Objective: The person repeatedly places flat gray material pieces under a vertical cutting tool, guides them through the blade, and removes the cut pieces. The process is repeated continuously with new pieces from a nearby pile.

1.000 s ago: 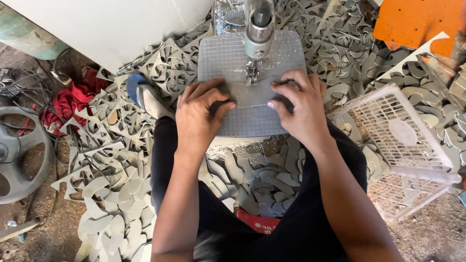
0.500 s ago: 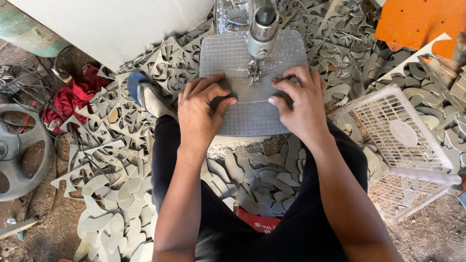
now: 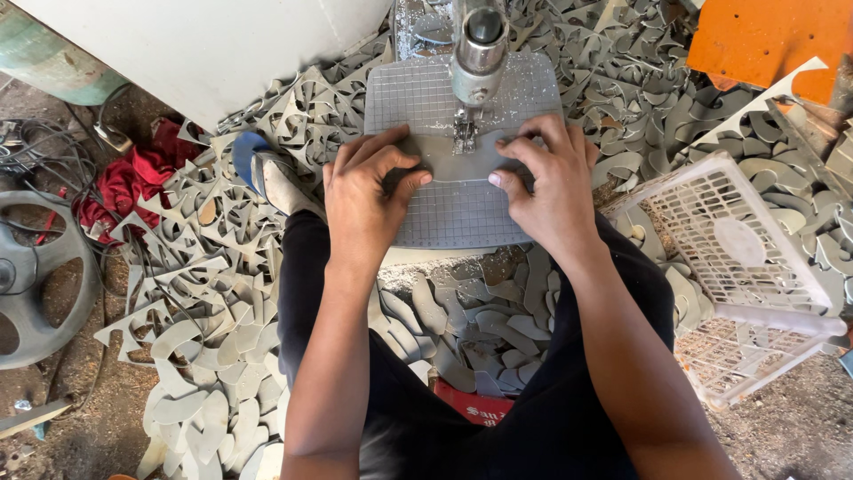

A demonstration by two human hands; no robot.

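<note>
A small grey gridded work table [image 3: 462,222] stands in front of me, with a metal cutting head [image 3: 478,53] coming down onto it. A flat grey piece of sheet material [image 3: 458,162] lies on the table under the head. My left hand [image 3: 369,191] presses its left end with bent fingers. My right hand [image 3: 544,187] pins its right end, fingertips close to the blade. Both forearms reach forward over my dark trousers.
Grey cut-out scraps [image 3: 222,267] cover the floor all around. A white plastic basket [image 3: 746,267] lies at the right, an orange board [image 3: 773,40] at the top right, a white panel [image 3: 204,44] at the top left, red cloth [image 3: 133,182] and a wheel [image 3: 35,276] at the left.
Both hands have slid slightly forward with the grey piece toward the cutting head, and my view has shifted a little.
</note>
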